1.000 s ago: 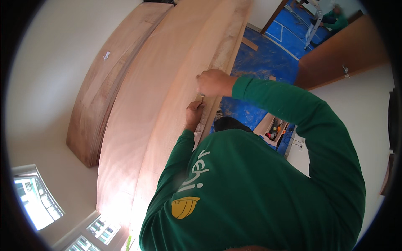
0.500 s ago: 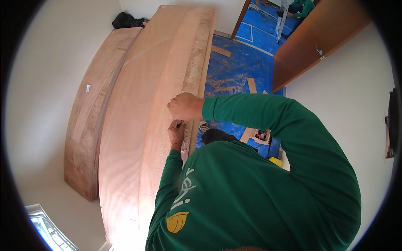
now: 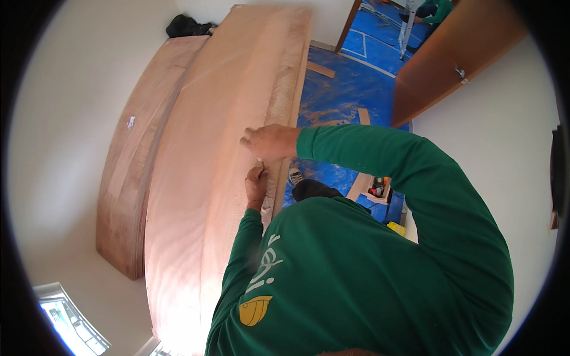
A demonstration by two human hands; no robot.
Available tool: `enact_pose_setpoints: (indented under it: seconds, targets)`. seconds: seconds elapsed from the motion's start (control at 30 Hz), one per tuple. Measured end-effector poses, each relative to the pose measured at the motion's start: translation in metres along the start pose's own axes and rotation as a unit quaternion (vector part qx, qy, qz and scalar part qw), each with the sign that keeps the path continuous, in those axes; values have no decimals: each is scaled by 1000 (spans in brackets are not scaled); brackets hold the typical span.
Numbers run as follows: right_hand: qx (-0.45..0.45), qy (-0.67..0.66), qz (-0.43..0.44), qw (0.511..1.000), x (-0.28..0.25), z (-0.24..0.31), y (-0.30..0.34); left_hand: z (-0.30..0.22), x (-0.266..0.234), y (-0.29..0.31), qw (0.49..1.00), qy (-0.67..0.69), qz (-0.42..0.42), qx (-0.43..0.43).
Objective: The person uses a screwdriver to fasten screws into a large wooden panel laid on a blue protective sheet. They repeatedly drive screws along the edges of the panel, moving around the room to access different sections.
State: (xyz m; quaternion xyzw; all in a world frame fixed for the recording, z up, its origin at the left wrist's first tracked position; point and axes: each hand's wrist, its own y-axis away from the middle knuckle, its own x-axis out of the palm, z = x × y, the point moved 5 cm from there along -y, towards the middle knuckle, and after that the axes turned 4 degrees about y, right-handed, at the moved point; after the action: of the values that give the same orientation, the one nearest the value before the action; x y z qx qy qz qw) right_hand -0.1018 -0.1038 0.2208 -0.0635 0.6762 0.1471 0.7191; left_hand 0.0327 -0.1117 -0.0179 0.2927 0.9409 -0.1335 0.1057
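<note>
A long wooden panel (image 3: 211,130) with a rough strip along its right edge lies before me. Over that edge, my left hand (image 3: 256,187) is closed, its fingers pinched around something small and dark that I cannot make out. A little farther along, my right hand (image 3: 270,142) is held above the panel, its fingers bent and closed together. Whatever it may hold is hidden by the fingers. Between the two hands a tiny pale thing shows, too small to name.
More wooden panels (image 3: 142,154) lie to the left by the wall, a black bag (image 3: 187,26) beyond. On the blue floor sheet (image 3: 332,95), wood offcuts lie near a box (image 3: 379,188) of tools. A brown door (image 3: 436,65) stands ajar; another person (image 3: 436,15) sits beyond by a ladder.
My right hand has lifted slightly away from the left, opening a gap between them. The left hand stays near the panel edge, and the whole view has shifted slightly.
</note>
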Motion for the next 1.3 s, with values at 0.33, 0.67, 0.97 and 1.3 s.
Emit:
enact_pose_setpoints:
  seconds: [0.33,0.67,0.97,1.3]
  targets:
    - [-153,61,-23,986,-5,25,7,10,3,2,995,67,-33,-66]
    - [-53,146,-2,988,7,13,13,2,2,3,994,63,-49,-79]
    - [-157,139,-68,975,-13,43,14,-17,-10,-4,998,-21,19,62]
    - [-139,168,-73,973,23,21,6,1,-9,1,999,-44,0,9]
